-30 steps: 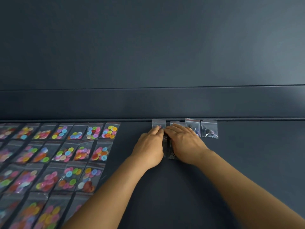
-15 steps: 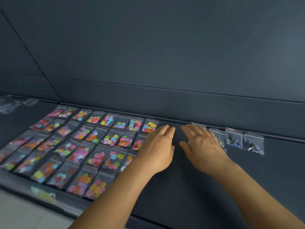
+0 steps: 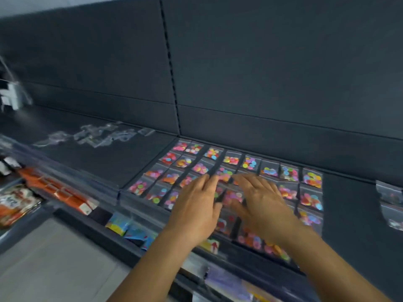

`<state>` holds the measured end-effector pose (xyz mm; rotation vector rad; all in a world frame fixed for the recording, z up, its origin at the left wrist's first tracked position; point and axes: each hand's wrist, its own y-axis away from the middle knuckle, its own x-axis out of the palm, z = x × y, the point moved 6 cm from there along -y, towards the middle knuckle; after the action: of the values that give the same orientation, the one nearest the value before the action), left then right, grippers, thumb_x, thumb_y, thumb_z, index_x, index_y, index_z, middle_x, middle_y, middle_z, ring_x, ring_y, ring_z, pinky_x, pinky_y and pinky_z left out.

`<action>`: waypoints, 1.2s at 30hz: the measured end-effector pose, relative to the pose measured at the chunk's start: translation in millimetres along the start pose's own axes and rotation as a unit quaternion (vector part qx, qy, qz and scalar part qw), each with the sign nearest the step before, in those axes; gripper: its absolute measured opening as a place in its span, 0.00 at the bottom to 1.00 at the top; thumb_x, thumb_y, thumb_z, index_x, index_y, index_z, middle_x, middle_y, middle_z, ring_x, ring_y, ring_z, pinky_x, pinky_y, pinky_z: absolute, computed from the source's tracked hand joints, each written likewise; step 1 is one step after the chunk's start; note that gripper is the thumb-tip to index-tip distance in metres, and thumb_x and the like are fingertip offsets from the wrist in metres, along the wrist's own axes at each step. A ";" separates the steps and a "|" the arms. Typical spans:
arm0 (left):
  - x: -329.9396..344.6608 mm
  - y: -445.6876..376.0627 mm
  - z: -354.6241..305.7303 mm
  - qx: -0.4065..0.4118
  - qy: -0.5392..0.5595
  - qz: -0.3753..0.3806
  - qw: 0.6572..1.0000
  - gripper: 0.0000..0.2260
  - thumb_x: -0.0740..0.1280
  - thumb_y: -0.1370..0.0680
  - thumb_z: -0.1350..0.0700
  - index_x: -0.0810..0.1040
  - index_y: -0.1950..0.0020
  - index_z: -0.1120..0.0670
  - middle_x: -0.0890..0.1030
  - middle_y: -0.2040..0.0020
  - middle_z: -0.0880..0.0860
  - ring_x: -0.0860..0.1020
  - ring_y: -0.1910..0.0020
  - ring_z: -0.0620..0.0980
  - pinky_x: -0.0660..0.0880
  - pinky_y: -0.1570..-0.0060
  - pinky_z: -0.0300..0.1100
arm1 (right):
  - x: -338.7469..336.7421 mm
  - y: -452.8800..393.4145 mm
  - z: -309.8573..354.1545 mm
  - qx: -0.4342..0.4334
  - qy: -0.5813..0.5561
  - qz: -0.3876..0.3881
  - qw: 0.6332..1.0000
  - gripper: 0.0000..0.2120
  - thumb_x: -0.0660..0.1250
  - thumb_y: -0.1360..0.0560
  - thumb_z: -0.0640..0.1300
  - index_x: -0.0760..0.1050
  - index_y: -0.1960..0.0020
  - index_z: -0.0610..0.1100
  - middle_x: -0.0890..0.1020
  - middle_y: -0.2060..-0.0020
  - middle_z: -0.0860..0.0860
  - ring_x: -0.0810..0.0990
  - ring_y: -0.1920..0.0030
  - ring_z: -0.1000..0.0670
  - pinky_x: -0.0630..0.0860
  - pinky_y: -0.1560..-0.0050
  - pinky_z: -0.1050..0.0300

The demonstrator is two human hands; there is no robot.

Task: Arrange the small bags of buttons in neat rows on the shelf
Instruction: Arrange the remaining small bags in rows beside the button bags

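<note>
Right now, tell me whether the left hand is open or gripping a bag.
Open: the left hand has straight fingers spread above the colourful button bags, curled round nothing.

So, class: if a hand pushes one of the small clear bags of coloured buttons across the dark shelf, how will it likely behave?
A bag of coloured buttons looks thin and floppy, so it would probably crumple rather than slide stiffly. It lies flat on the shelf, so it is unlikely to roll or tip. The loose buttons inside would likely shift.

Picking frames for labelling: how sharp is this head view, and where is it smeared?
Head view: motion blur throughout, worst at the left edge and the lower shelf packets; both hands are soft-edged; the colourful button bags at the back stay readable; wide-angle bending shows on the shelf lines.
</note>
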<state>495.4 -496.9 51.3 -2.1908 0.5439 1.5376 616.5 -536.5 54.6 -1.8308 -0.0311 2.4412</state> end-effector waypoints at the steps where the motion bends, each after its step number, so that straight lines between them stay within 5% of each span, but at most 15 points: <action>1: -6.9 5.7 19.5 -0.002 -0.003 -0.003 1.000 0.28 0.58 0.19 0.49 0.50 0.22 0.49 0.55 0.23 0.48 0.55 0.25 0.49 0.55 0.27 0.44 | 7.1 -6.3 20.5 -0.010 -0.001 0.001 1.000 0.29 0.54 0.21 0.58 0.50 0.24 0.51 0.57 0.25 0.55 0.54 0.25 0.51 0.49 0.27 0.52; 20: -96.5 14.3 296.5 -0.102 -0.019 -0.083 0.991 0.26 0.60 0.19 0.51 0.56 0.23 0.53 0.64 0.27 0.52 0.62 0.28 0.51 0.59 0.29 0.44 | 98.2 -174.2 267.0 -0.124 -0.048 0.027 0.991 0.29 0.56 0.21 0.58 0.55 0.24 0.49 0.61 0.26 0.52 0.56 0.26 0.49 0.53 0.27 0.51; 31: -105.9 -77.3 436.3 -0.131 -0.017 -0.052 0.990 0.27 0.60 0.19 0.52 0.55 0.23 0.53 0.63 0.26 0.52 0.62 0.28 0.51 0.60 0.29 0.45 | 144.6 -322.3 320.4 -0.115 -0.054 0.051 0.991 0.25 0.56 0.20 0.52 0.55 0.25 0.51 0.62 0.27 0.50 0.58 0.26 0.48 0.54 0.27 0.50; 36: -89.7 -113.1 475.7 -0.118 -0.021 0.001 0.993 0.27 0.58 0.18 0.52 0.52 0.22 0.54 0.56 0.23 0.52 0.56 0.25 0.51 0.57 0.27 0.47 | 179.8 -368.1 321.4 -0.089 -0.004 0.106 0.990 0.27 0.53 0.19 0.51 0.49 0.23 0.47 0.52 0.23 0.51 0.50 0.24 0.48 0.50 0.25 0.49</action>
<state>153.1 -140.0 0.8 -2.3230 0.3664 1.7208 280.3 -142.8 -1.2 -1.9904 -0.0598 2.6692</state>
